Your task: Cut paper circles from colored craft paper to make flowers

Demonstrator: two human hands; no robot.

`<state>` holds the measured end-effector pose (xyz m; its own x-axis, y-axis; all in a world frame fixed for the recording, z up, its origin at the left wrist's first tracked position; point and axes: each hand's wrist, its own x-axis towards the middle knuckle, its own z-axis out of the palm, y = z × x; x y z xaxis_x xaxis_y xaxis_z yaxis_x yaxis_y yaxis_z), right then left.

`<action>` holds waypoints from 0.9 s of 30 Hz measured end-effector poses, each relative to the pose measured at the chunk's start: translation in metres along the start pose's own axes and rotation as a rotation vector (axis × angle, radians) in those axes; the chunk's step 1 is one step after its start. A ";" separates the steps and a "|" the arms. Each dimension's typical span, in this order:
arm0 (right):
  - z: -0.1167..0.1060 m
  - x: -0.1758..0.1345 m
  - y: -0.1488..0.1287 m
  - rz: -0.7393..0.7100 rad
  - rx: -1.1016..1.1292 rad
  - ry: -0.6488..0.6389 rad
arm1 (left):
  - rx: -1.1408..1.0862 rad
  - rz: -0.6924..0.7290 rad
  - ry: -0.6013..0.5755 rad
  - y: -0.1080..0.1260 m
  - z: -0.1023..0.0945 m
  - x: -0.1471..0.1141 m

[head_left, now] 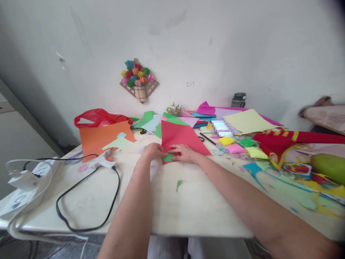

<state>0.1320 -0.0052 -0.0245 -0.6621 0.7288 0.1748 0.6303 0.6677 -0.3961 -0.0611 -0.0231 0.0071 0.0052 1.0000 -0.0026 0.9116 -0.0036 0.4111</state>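
A red paper sheet (179, 133) lies in the middle of the table, tilted at an angle. On its near left part is a small green paper piece (168, 157), partly covered by fingers. My left hand (154, 150) is at the red sheet's left edge, its fingertips closed on the green piece's left side. From the other side my right hand (185, 154) rests over the red sheet, with fingers reaching left and the thumb side gripping the green piece's right edge. A green scrap (181, 185) lies nearer to me.
Left are a white glue gun (104, 161) with a looped black cord, a power strip (35, 183) and orange paper (105, 136). Black-handled scissors (208, 139) lie behind my right hand. Farther right are clay packets (235, 148), paper scraps (254, 172) and a green fruit (329, 168).
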 end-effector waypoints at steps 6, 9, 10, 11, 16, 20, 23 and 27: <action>-0.002 -0.001 -0.002 -0.003 -0.012 -0.012 | -0.134 0.028 -0.024 -0.010 0.006 0.004; -0.003 -0.002 -0.004 0.000 -0.012 -0.014 | -0.117 0.037 -0.024 -0.011 0.007 0.005; -0.003 -0.002 -0.004 0.006 -0.013 -0.014 | -0.105 0.046 -0.021 -0.010 0.007 0.006; -0.003 -0.002 -0.005 0.013 -0.015 -0.015 | -0.088 0.053 -0.016 -0.010 0.007 0.006; -0.003 -0.002 -0.006 0.016 -0.042 -0.027 | 0.043 0.087 0.011 -0.005 0.005 0.004; -0.002 -0.003 -0.008 0.016 -0.072 -0.035 | 0.128 0.106 0.027 -0.002 0.004 0.001; -0.003 -0.003 -0.008 0.025 -0.085 -0.052 | 0.212 0.061 0.071 0.002 0.002 -0.002; -0.004 -0.003 -0.010 0.025 -0.094 -0.067 | 0.259 -0.056 0.236 0.005 0.002 -0.002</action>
<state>0.1296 -0.0131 -0.0176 -0.6691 0.7358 0.1044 0.6801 0.6629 -0.3131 -0.0560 -0.0252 0.0067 -0.1153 0.9721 0.2043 0.9820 0.0805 0.1711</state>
